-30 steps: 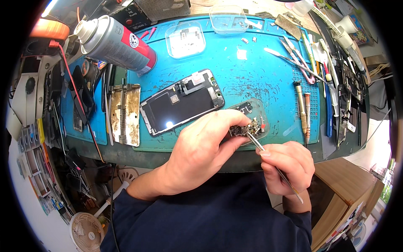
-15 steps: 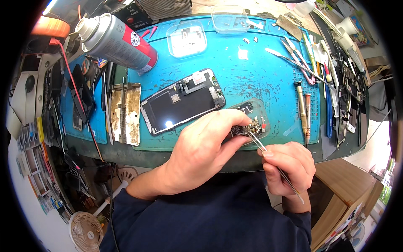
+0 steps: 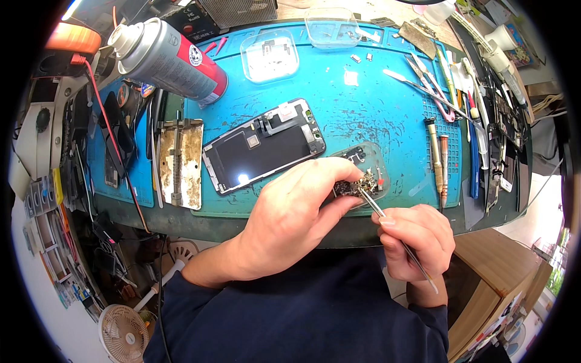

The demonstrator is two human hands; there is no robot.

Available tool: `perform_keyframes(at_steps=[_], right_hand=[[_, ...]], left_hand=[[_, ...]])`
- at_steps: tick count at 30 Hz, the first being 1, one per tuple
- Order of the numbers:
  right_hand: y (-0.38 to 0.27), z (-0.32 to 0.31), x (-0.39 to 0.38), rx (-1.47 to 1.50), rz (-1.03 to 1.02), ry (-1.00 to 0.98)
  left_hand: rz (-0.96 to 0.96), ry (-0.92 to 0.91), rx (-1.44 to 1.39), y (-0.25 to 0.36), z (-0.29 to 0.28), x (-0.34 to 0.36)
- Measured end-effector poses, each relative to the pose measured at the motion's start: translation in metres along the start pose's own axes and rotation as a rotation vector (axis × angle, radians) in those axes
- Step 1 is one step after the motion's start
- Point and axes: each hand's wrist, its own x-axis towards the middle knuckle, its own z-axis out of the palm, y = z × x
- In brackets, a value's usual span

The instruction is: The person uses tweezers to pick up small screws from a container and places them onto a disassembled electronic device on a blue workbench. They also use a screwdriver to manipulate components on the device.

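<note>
Blue mat (image 3: 363, 91), tweezers (image 3: 373, 206) between right fingers (image 3: 414, 222)

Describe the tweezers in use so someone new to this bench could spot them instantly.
Start from the large blue mat and find the right hand by its near edge. The slim silver tweezers slant through that hand; unlike the silver tools lying on the mat's right, they are held.

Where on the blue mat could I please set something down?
Bare mat lies between the phone screen and the two slim tools, above the clear tray. The left hand and right hand crowd the tray; more tools crowd the right edge.
</note>
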Motion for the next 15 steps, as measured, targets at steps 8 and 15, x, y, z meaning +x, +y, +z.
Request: perform_keyframes(at_steps=[8, 15], right_hand=[[-0.0004, -0.0009, 0.0010, 0.007, 0.009, -0.019], [0.0002, -0.0015, -0.0014, 0.042, 0.034, -0.005]], left_hand=[[-0.010, -0.001, -0.006, -0.0003, -0.0001, -0.0008], [-0.018, -0.004, -0.009, 0.0001, 0.0001, -0.0006]])
